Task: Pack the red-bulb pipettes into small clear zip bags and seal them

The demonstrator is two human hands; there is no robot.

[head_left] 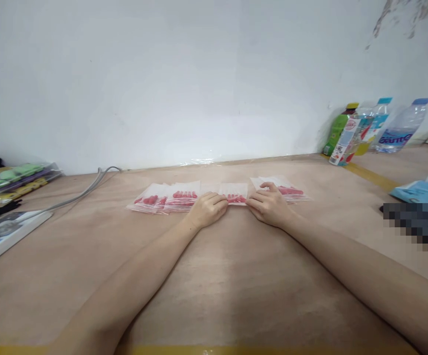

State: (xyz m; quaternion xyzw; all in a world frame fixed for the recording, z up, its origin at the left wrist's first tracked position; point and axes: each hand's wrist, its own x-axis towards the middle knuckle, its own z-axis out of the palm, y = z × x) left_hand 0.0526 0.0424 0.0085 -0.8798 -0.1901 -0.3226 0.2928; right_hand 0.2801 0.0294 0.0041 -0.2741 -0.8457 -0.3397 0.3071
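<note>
A row of small clear plastic bags with red pieces inside lies across the middle of the brown table (214,276). My left hand (208,209) and my right hand (269,204) both rest on the middle bag (235,192), fingers curled and pinching its near edge. More bags (169,197) overlap to the left of my left hand. Another small pile of bags (289,190) lies just behind my right hand, whose forefinger reaches toward it.
Several drink bottles (376,128) stand against the white wall at the far right. A blue packet (420,190) lies at the right edge. On the left are green packets (14,175), a grey cable (77,195) and a white flat device (3,231).
</note>
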